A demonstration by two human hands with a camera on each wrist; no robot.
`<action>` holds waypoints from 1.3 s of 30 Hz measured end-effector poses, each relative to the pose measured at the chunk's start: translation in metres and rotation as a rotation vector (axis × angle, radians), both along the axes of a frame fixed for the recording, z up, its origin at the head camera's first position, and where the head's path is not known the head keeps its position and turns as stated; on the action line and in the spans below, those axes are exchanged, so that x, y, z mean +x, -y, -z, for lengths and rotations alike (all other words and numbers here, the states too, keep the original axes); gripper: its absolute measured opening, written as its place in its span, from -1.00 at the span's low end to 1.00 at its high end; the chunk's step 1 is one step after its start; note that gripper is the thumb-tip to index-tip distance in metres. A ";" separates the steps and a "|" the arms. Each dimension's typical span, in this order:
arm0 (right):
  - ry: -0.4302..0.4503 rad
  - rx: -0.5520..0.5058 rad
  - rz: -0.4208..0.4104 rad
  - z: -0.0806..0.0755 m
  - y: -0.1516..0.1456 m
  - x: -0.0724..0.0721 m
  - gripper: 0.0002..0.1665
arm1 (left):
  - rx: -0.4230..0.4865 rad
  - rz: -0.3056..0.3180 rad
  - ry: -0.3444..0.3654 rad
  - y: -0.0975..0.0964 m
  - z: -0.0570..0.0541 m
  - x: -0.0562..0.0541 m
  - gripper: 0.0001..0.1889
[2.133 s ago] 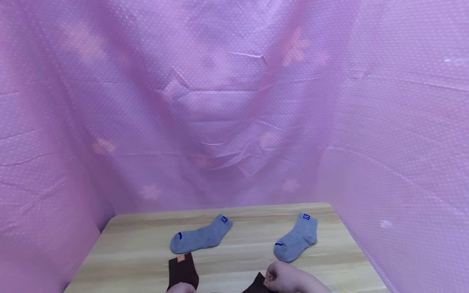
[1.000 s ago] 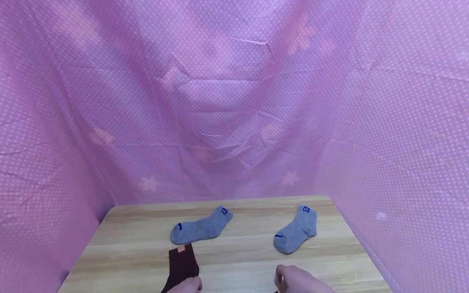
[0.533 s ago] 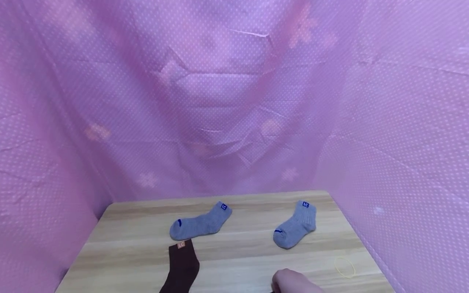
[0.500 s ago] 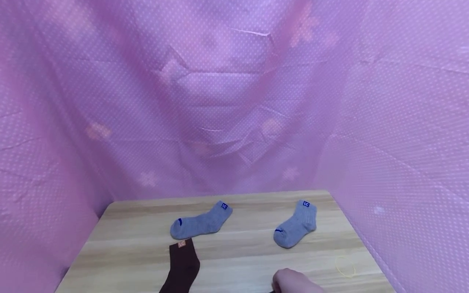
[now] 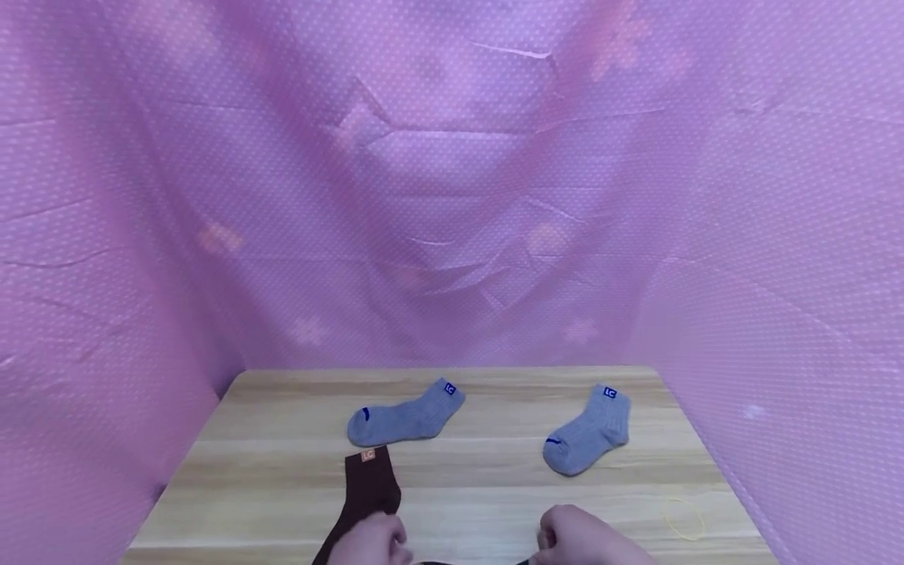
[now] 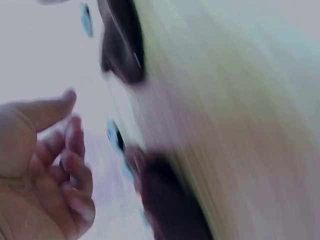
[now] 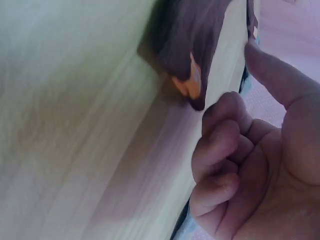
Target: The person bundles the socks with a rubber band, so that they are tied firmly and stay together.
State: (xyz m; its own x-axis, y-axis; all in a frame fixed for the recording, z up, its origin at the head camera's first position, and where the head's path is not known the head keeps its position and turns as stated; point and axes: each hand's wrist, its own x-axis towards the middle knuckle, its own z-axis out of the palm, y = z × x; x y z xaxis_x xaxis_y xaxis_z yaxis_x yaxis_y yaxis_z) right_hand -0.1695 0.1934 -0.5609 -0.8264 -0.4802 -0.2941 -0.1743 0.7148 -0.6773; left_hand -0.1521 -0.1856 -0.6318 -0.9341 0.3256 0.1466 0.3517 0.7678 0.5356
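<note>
A dark brown ankle sock (image 5: 372, 477) with an orange LC label lies at the table's front left in the head view. My left hand (image 5: 369, 540) is over its lower part; in the left wrist view its fingers are loosely bent, with nothing between them and the thumb. Near the front edge on the right is my right hand (image 5: 582, 537). Its fingers are half curled around nothing in the right wrist view, just beside the orange-marked end of a brown sock (image 7: 192, 30). Only dark slivers of this second sock show at the head view's bottom edge.
Two grey socks with blue LC labels lie farther back, one left of centre (image 5: 406, 417) and one on the right (image 5: 588, 431). A thin yellow loop (image 5: 685, 538) is at the front right of the wooden table (image 5: 282, 408). Pink dotted cloth (image 5: 452, 235) encloses the sides and back.
My right hand pinched the second brown sock's labelled end earlier; its fingers are now off it. My left hand dropped out of the head view and has come back over the left brown sock.
</note>
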 end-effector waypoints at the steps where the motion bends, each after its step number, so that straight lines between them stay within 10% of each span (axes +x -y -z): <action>1: -0.003 -0.007 0.010 -0.001 -0.001 -0.001 -0.64 | -0.092 -0.033 0.038 0.003 -0.024 -0.005 -0.81; 4: -0.021 -0.029 0.018 -0.001 -0.002 -0.003 -0.65 | -0.229 -0.207 -0.027 0.004 -0.057 0.001 -0.59; 9: -0.012 -0.032 0.009 0.002 0.003 -0.005 -0.64 | -0.303 -0.270 0.061 0.008 -0.057 -0.003 -0.30; 24: -0.121 -0.044 -0.041 -0.002 0.019 -0.012 -0.65 | -0.309 -0.228 0.256 -0.001 -0.031 -0.016 -0.27; 39: -0.180 -0.007 -0.034 -0.009 0.044 -0.017 -0.71 | -0.275 -0.131 0.152 -0.005 -0.037 -0.020 -0.43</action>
State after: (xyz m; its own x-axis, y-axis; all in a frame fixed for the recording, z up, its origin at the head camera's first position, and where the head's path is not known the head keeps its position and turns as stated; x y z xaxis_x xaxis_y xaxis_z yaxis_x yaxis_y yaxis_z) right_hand -0.1868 0.1496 -0.5523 -0.8485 -0.5105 -0.1395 -0.3175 0.7019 -0.6375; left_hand -0.1718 -0.1809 -0.5946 -0.9750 0.2093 -0.0747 0.1722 0.9241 0.3411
